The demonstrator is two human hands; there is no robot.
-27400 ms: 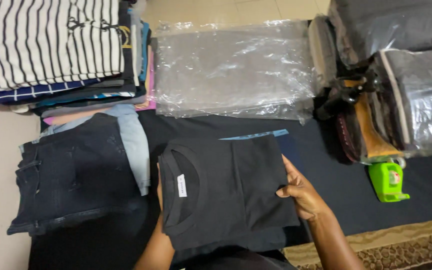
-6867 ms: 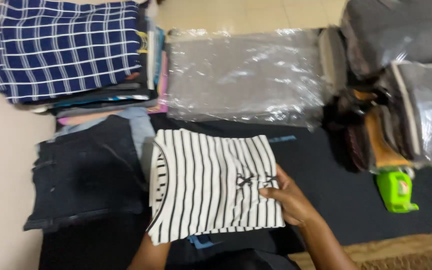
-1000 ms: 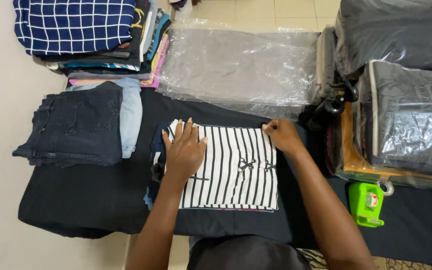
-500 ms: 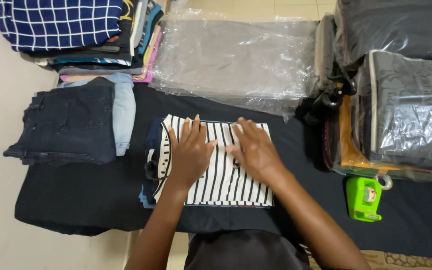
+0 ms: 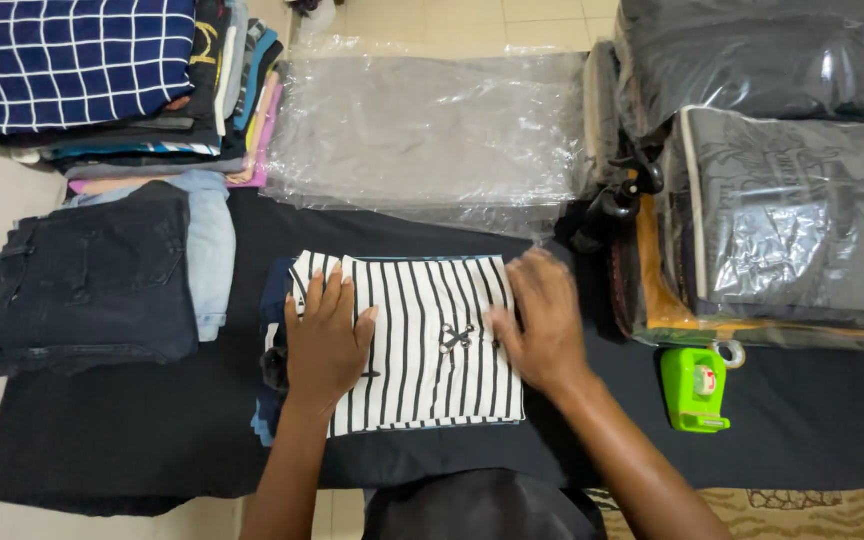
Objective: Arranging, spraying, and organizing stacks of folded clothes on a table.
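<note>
A folded white top with black stripes is laid at the middle of a black cloth that is spread over the floor, on top of a small stack of other folded garments of which only blue and dark edges are seen at its left side.

The left hand is laid flat on the left part of the striped top, palm down, with the fingers extended and slightly spread; nothing is pinched or gripped. The right hand is laid flat on the right part of the same top, near its right edge, fingers extended and held close together; it is somewhat blurred, and nothing is seen to be grasped by it. A small black bow-like mark on the top is seen between the two hands.

Folded dark jeans over a light blue garment are set to the left. A pile of folded clothes topped by a navy checked piece is placed at upper left. A clear plastic bag is laid just beyond the striped top. Bagged grey textiles are stacked at the right, and a green tape dispenser is set on the black cloth just before them.
</note>
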